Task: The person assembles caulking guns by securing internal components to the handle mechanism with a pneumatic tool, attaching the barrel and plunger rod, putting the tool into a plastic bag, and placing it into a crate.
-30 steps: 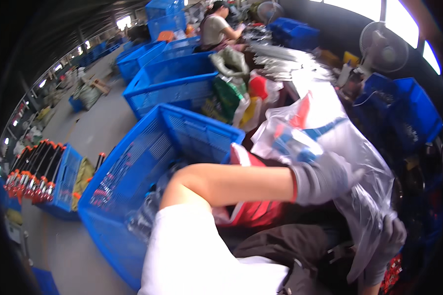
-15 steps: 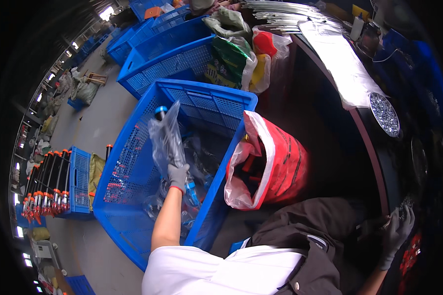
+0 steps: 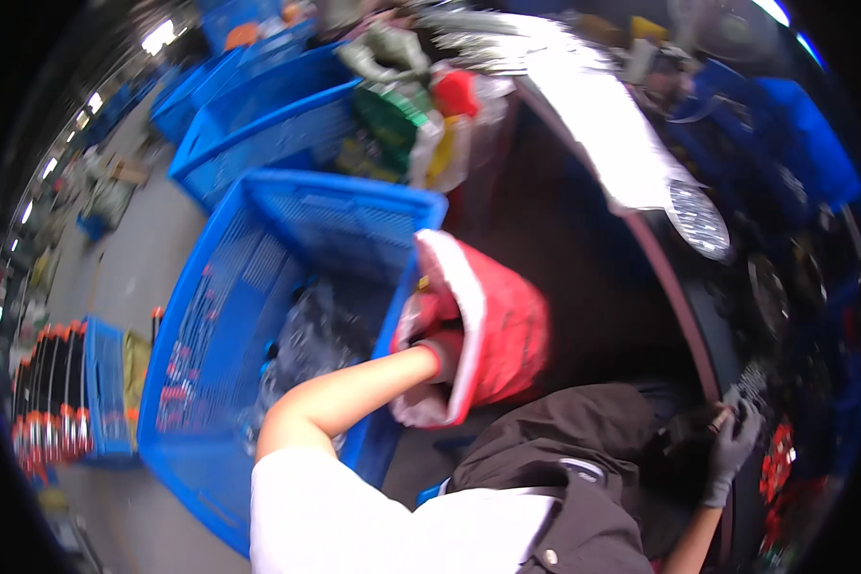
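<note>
My left hand (image 3: 441,356), in a grey glove, reaches into the mouth of a red woven sack (image 3: 507,325) with a white lining. The sack's rim hides its fingers, and what they touch cannot be seen. Beside that arm, a large blue plastic crate (image 3: 196,469) holds clear plastic bags (image 3: 320,330) with dark and blue parts inside. At the lower right, my gloved right hand (image 3: 737,445) has its fingers bent together beside a cluster of small shiny metal pieces (image 3: 753,385). Motion blur obscures what is between the fingertips.
More blue crates (image 3: 258,120) stand beyond the large one, beside a green and white sack (image 3: 397,120). Thin metal rods (image 3: 488,43) and white sheeting (image 3: 584,115) lie along the bench at the right. Black tubes with orange ends (image 3: 53,392) lean at far left.
My left hand has let go of the clear plastic bag in the crate and moved right into the red sack. The view has shifted, and my right hand stays beside the metal pieces.
</note>
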Motion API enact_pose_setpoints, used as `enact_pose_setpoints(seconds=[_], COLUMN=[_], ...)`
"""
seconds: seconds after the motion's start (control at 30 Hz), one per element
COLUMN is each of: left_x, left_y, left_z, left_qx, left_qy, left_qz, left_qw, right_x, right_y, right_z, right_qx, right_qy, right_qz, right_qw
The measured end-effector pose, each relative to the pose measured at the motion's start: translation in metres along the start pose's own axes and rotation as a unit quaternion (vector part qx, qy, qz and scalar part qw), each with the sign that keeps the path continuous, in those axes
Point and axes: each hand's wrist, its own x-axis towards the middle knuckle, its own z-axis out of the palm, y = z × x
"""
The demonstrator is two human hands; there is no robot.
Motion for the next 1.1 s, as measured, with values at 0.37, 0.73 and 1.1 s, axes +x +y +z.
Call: enact_pose_setpoints(seconds=[0.37,0.73,1.1], left_x=[-0.001,-0.027,-0.012], left_y=[-0.005,-0.05,0.034], left_z=[-0.036,-0.175,-0.264], left_qx=[0.01,0.016,-0.234], left_qy=[-0.073,-0.189,-0.13], left_qz=[-0.013,-0.177,-0.198], left_qw=[0.997,0.966,0.943], right_x=[0.002,-0.007,-0.01], right_y=[-0.046,-0.033,-0.021], right_z=[-0.01,-0.021,-0.03], right_qx=[0.043,0.106,0.148], right_qy=[0.117,0.074,0.075], right_qz=[0.048,0.048,0.081], right_qw=[0.991,0.99,0.983])
